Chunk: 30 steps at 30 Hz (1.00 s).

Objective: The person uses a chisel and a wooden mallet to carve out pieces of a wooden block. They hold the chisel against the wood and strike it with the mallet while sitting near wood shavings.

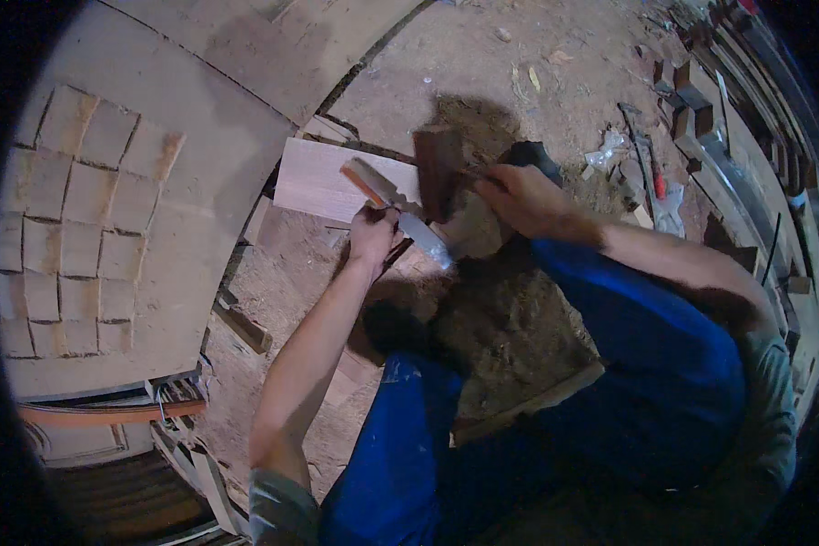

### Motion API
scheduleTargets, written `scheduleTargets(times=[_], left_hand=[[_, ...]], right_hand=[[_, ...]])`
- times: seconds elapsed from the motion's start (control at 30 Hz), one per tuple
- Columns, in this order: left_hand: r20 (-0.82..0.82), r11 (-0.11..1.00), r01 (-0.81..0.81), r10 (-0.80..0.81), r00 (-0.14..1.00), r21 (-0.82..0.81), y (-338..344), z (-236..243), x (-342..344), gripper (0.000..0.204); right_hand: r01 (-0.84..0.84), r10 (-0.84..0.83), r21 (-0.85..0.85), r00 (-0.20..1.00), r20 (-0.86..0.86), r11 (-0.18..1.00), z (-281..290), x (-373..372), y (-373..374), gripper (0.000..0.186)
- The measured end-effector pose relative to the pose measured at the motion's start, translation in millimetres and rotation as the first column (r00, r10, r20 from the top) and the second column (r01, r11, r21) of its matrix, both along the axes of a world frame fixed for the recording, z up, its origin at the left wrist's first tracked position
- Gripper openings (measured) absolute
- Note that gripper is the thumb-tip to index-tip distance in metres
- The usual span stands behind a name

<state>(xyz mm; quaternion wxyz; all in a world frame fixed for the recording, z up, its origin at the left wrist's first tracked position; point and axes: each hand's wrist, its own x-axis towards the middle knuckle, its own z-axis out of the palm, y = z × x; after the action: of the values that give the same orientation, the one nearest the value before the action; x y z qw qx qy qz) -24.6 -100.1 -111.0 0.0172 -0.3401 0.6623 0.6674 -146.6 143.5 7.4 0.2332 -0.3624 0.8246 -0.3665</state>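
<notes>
Only crumpled clear plastic wrappers [610, 146] on the dirt floor at right, near scattered tools.

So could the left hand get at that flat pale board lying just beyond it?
Probably yes. The left hand sits right at the near edge of the pale board, with nothing between them, but its fingers are already wrapped around a chisel, so it would need freeing first.
</notes>
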Motion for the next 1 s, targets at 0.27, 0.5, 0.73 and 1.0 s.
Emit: scheduleTargets(times=[0.27,0.5,0.73,1.0], left_hand=[[-0.321,0.893,-0.026,-0.134,0.937,-0.449,22.8,62.5,10.1,0.031],[-0.262,0.897,-0.02,-0.107,0.959,-0.441,31.1,67.2,39.8,0.035],[-0.268,0.858,0.115,-0.28,0.922,-0.501,51.0,83.0,38.7,0.031],[-0.287,0.895,0.143,-0.282,0.916,-0.423,57.4,70.9,37.3,0.02]], right_hand=[[0.0,-0.018,0.161,0.994,0.11,0.987,-68.9,-6.6,48.4,0.038],[-0.263,0.201,0.256,0.948,0.246,0.93,-98.9,-19.8,60.5,0.04],[-0.256,0.246,0.052,0.957,0.152,0.965,-106.7,-24.1,68.9,0.039],[-0.296,0.284,0.068,0.948,0.145,0.953,-109.9,-29.0,66.5,0.04]])
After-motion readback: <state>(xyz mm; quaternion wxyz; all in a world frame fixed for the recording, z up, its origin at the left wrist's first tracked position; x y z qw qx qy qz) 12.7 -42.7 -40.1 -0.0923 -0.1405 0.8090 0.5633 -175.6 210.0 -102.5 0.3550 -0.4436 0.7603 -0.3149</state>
